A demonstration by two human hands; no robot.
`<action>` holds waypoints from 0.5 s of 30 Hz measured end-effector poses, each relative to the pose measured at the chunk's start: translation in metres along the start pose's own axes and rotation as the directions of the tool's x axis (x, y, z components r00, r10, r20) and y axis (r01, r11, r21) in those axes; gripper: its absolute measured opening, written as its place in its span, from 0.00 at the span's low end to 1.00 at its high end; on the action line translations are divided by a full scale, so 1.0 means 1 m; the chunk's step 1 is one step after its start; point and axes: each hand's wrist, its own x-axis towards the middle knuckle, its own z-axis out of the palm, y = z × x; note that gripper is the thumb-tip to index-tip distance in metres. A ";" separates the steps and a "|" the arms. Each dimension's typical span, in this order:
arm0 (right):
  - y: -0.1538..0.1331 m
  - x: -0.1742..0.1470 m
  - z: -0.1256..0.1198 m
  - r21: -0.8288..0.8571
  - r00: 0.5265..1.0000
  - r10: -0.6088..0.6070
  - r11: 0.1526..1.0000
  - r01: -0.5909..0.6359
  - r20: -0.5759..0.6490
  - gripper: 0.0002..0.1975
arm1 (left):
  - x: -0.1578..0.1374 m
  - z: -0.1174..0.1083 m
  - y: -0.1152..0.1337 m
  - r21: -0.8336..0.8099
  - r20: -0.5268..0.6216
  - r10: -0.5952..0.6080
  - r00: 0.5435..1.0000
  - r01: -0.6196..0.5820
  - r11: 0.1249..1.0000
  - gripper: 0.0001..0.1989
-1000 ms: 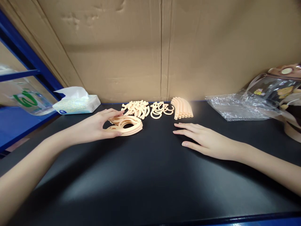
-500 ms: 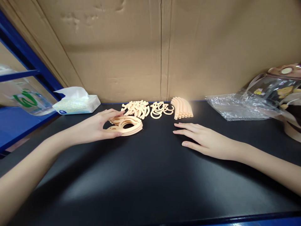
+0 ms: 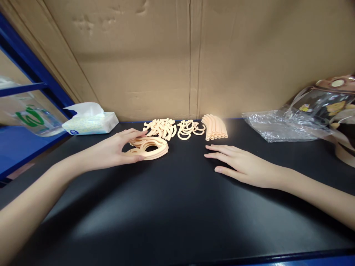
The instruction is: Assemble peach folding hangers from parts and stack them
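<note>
Tissues [image 3: 91, 123] sit beyond left hand [image 3: 111, 150]; plastic [image 3: 283, 129] beyond right hand [image 3: 238, 162].

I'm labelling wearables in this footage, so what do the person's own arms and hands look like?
The left forearm and right forearm are slender, with no sleeve showing on either. The left hand and right hand are ungloved, with slim fingers. No watch, bracelet, ring or marking is visible; the nails are too small to judge for polish.

Got a tissue pack [image 3: 95, 123] by the back left corner of the table [image 3: 177, 214], crinkly plastic bag [image 3: 277, 127] toward the back right, cardboard [image 3: 133, 66] behind the back edge.
</note>
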 end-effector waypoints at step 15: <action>0.001 0.000 0.000 -0.017 1.000 -0.007 1.000 0.007 -0.004 0.24 | -0.005 0.012 0.025 0.188 -0.112 0.148 0.983 -0.126 0.974 0.44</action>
